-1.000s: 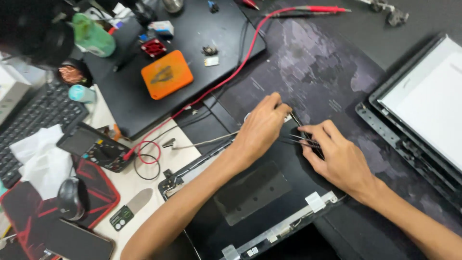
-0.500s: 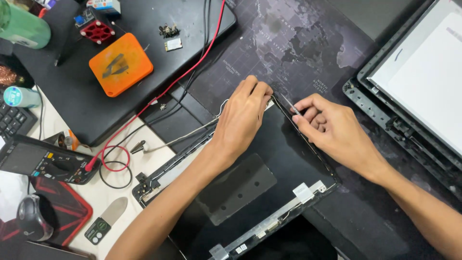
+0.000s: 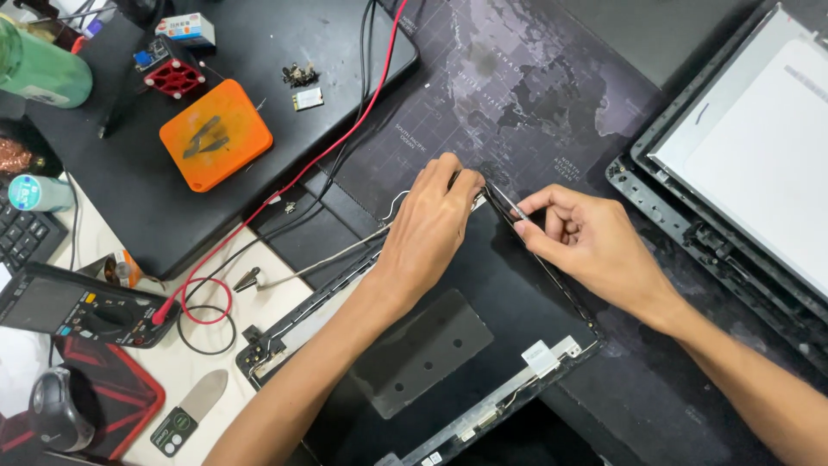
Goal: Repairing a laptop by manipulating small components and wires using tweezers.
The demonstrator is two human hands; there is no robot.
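Black lid (image 3: 483,345) lying flat and slantwise on the dark mat (image 3: 535,95), inner face up, far corner under both hands. Left hand (image 3: 427,229) pressed down on that corner, fingers curled close together, tips at the top edge. Right hand (image 3: 586,242) just beside it, thumb and forefinger pinching a thin strip (image 3: 504,200) along the lid's right edge, other fingers loosely bent. Grey patch (image 3: 423,349) mid-lid, bare. White tab (image 3: 539,354) near the lower right edge. Thin cable (image 3: 328,259) trailing left from the corner, off the lid. Screen panel (image 3: 759,155) in its frame at far right, apart from the lid, a band of bare mat between. More bare mat above the hands. Left of the lid crowded: closed laptop (image 3: 129,207) bearing an orange box (image 3: 216,147), red lead (image 3: 345,138) crossing it, meter (image 3: 73,302) near the lid's left corner.
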